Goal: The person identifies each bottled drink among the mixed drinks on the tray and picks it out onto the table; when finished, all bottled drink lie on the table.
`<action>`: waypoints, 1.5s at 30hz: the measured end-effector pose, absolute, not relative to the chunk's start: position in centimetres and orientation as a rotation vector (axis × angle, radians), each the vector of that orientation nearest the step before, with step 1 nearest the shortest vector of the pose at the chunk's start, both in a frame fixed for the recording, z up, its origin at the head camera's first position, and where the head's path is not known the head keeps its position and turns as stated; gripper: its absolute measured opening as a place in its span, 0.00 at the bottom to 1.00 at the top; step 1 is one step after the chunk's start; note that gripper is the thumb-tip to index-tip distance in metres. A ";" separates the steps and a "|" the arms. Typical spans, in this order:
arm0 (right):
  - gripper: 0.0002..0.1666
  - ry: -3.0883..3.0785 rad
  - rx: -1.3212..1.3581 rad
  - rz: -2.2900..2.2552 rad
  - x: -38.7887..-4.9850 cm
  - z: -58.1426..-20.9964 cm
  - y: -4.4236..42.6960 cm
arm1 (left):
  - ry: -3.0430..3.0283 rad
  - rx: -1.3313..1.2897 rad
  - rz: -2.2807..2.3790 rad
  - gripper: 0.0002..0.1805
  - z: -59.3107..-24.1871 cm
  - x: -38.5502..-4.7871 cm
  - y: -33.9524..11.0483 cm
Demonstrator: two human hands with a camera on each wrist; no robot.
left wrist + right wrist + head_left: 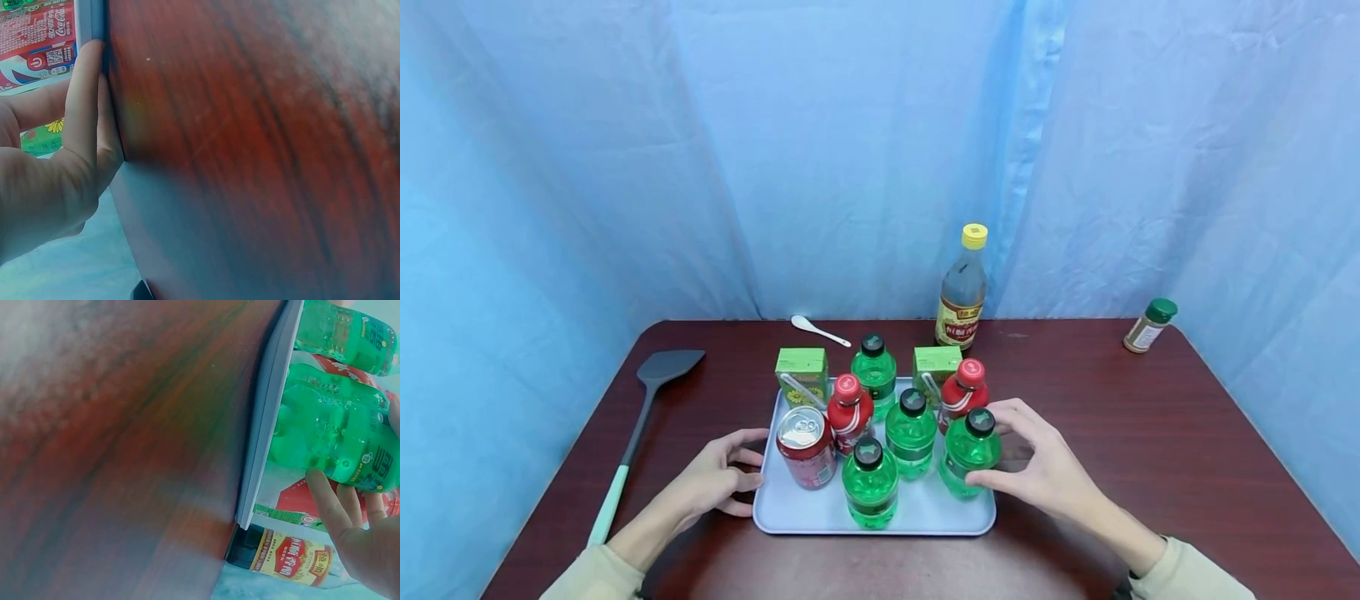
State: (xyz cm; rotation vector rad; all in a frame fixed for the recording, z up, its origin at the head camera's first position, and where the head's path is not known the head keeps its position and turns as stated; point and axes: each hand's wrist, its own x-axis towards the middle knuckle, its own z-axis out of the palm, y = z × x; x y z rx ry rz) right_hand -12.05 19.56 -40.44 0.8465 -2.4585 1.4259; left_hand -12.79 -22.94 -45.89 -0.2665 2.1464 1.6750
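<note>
The right hand (367, 540) grips a green bottle (337, 434) near the tray rim (265, 425).

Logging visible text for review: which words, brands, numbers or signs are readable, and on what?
"Coca-Cola": red can, with QR code and power sign.
"恒顺香醋", apparently: yellow-capped bottle.
Too small or blurred: can's fine print, lettering on green bottles, red bottles, green cartons, jar.

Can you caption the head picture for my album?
Right hand grips a green bottle on a tray; left hand touches the tray's edge.
</note>
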 end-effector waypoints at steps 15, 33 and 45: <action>0.40 -2.452 0.915 1.513 -13.2 -43.7 21.0 | 2.159 -0.263 1.654 0.37 -46.0 -12.9 -22.7; 0.40 -2.458 0.908 1.431 -14.5 -40.1 24.8 | 2.189 -0.305 1.654 0.37 -46.0 -12.8 -22.3; 0.41 -2.445 0.758 1.319 -17.4 -39.2 27.3 | 2.159 -0.248 1.667 0.38 -45.6 -12.8 -22.8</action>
